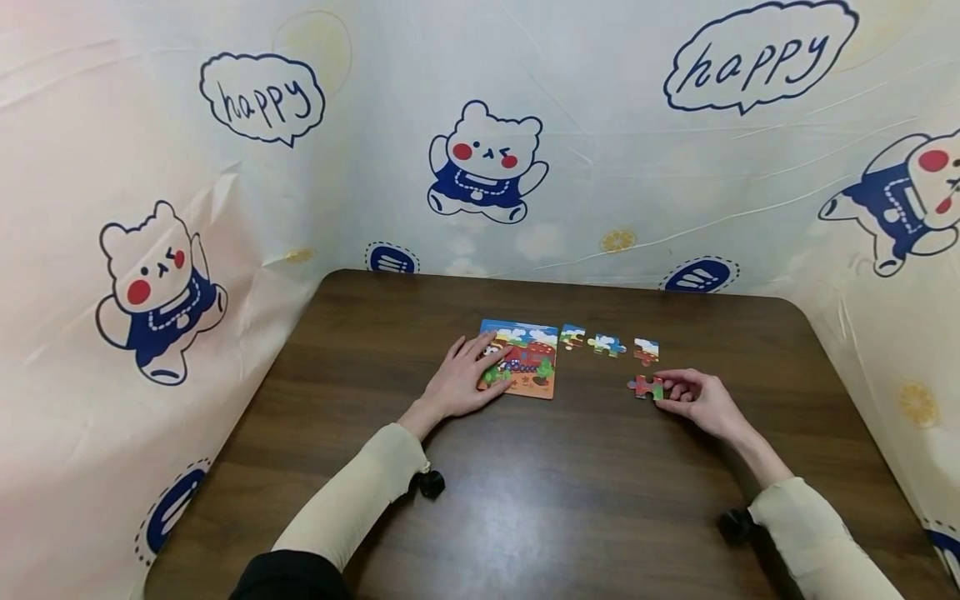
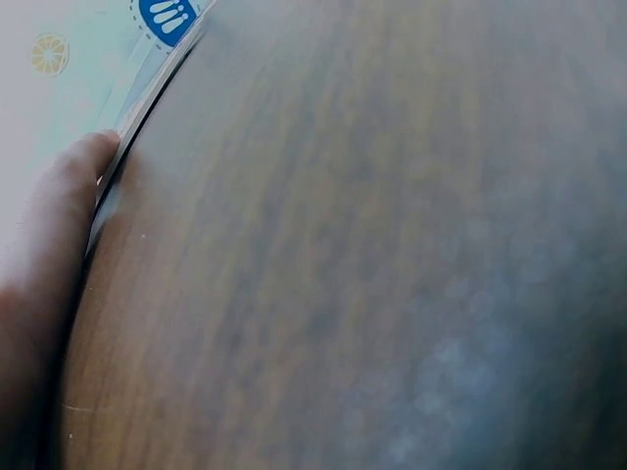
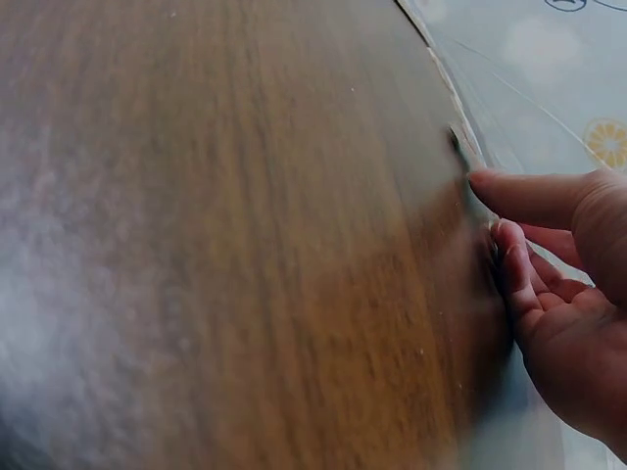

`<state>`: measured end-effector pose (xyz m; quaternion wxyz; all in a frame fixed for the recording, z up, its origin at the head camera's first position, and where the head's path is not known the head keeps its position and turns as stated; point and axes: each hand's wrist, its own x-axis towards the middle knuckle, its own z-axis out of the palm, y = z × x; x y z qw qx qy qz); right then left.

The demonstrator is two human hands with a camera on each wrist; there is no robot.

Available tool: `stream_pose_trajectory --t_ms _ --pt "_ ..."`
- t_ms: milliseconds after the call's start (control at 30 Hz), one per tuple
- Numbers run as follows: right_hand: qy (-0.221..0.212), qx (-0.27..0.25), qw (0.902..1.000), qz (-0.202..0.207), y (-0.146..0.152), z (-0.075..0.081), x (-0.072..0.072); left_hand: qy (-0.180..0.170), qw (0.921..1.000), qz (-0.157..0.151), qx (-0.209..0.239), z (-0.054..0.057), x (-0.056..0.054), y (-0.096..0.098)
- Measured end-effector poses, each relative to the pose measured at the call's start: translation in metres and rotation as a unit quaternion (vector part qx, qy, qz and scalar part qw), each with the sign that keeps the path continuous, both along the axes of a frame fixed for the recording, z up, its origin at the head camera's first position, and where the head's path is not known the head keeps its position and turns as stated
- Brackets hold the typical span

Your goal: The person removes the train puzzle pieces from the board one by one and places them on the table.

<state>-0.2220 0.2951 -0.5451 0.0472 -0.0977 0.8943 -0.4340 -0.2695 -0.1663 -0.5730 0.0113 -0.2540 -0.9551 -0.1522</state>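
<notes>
In the head view, a colourful puzzle picture (image 1: 536, 379) lies flat on the table. My left hand (image 1: 465, 379) rests on its left side, fingers spread, covering part of it. A red and green puzzle piece (image 1: 645, 387) is pinched between the thumb and fingers of my right hand (image 1: 697, 402), low over the table or touching it; I cannot tell which. Above that piece lies a loose blue and red piece (image 1: 647, 350). Only part of the left hand (image 2: 54, 235) shows in the left wrist view. The right wrist view has the right hand (image 3: 563, 269) with its fingers curled.
Two more loose pieces, one beside the picture (image 1: 572, 336) and one farther right (image 1: 607, 344), lie in a row on the brown wooden table (image 1: 510, 483). A printed cloth (image 1: 600, 183) with bears hangs behind the far edge and along both sides.
</notes>
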Motion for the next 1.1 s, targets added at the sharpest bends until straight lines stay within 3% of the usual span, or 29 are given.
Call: stream_pose_trajectory --t_ms 167,500,900,1100 --pt "0.022 0.01 0.9997 0.005 -0.001 -0.002 -0.001 -0.002 1.0 -0.004 0.005 0.002 0.0 0.0" --pt "0.011 0.013 0.9998 0.009 -0.004 0.002 0.0 -0.002 0.9999 -0.001 0.015 0.003 0.0 -0.001" --pt "0.021 -0.046 0.9984 -0.025 -0.008 0.01 0.0 0.072 0.9955 0.009 0.061 -0.001 0.0 0.002" --pt "0.023 -0.067 0.9975 0.002 -0.035 0.024 -0.011 0.081 0.9948 0.014 0.059 -0.001 0.0 0.0"
